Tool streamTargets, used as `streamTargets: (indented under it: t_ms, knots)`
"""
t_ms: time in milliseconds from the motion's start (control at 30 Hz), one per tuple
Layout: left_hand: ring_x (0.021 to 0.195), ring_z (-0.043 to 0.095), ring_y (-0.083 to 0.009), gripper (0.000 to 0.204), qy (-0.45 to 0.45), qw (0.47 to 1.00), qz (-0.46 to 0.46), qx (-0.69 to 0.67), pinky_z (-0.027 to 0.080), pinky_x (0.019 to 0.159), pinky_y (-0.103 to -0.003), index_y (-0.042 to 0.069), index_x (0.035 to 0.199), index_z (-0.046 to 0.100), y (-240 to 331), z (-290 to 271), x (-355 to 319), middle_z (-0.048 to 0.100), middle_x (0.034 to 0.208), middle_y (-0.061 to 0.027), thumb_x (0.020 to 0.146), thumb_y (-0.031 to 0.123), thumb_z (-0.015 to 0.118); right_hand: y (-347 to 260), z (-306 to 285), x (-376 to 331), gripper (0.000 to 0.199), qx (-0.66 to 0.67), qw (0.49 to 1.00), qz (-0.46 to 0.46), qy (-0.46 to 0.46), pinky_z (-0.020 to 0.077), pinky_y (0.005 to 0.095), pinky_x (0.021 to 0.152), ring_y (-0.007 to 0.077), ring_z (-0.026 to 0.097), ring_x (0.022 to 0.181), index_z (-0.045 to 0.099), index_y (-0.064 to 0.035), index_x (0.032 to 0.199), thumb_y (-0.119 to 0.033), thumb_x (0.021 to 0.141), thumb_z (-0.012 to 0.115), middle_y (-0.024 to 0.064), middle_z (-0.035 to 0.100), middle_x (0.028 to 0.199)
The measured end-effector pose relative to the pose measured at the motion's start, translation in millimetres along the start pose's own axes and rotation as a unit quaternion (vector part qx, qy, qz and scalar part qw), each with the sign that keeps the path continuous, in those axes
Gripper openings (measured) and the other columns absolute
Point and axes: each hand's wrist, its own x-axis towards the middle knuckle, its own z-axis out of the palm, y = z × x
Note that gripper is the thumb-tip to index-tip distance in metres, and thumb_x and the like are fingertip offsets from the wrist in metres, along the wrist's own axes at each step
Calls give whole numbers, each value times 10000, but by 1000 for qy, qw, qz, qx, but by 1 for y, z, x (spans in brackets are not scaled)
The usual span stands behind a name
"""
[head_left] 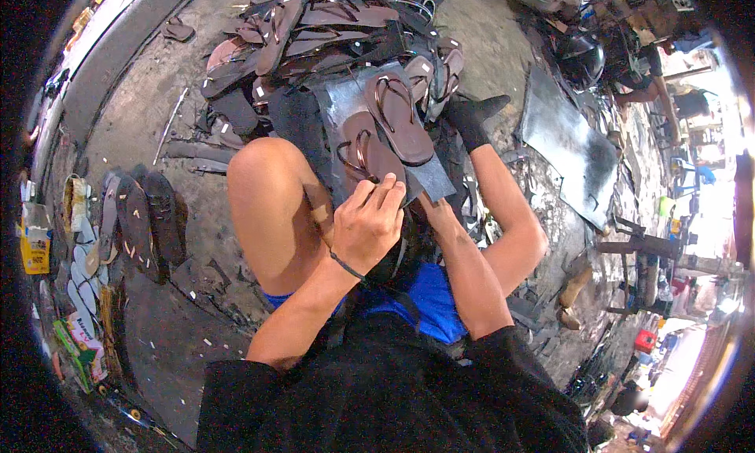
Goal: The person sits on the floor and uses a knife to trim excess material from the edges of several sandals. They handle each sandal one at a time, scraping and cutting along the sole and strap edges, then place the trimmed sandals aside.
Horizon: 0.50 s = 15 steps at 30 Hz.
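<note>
The left hand point(368, 221) is curled shut on the strap of a brown flip-flop point(368, 156) lying on a dark rubber sheet point(432, 179) between the bare knees. The right hand point(436, 213) sits mostly hidden behind it, grip unclear. A second flip-flop point(399, 116) lies just beyond, a heap of sandals point(314, 28) farther off, soles point(145, 221) lined left

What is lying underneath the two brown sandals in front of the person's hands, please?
The two brown sandals rest on a flat grey sheet, set over dark material. The left hand covers the near sandal's heel end, and the sheet hides whatever lies below. The right hand is mostly hidden.
</note>
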Motion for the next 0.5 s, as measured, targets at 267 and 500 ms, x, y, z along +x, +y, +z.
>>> streamTargets:
  t_ms: [267,500]
  knots:
    - [919,627,-242,386,-11,1000,17,6,542,825,-337,44,1088,671,-3,-10,5,701,1139,-94,713,83,751,-13,31,74,243,166,983,51,53,500,456,818,350,618,992,612,-32,1115,-156,909,580,161,646,1107]
    - [916,636,-262,401,-1,997,51,50,530,841,-333,5,1106,679,9,-75,10,698,1158,-123,716,60,755,-39,52,106,226,281,956,50,69,503,445,804,337,620,979,603,-37,1102,-192,947,546,165,641,1087]
